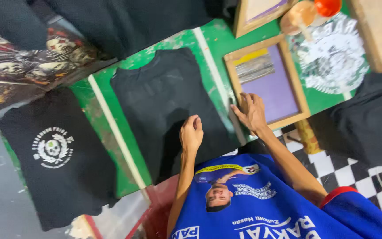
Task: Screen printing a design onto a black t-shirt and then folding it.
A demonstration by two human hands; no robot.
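Observation:
A plain black t-shirt [164,102] lies flat on a green printing table [133,163]. My left hand [191,132] rests on the shirt's lower part with its fingers curled into a loose fist; nothing shows inside it. Just right of the shirt lies a wooden screen frame [288,75] with purple mesh. My right hand [251,110] grips that frame at its near left corner, fingers on top and thumb over the outer edge. I wear a blue printed jersey [261,208].
A black shirt with a white skull emblem [54,150] lies at the left. More dark printed shirts [32,57] lie at the upper left. A white round print [332,57], a second frame [257,13], an orange cup [328,6] and black cloth [372,119] are at the right.

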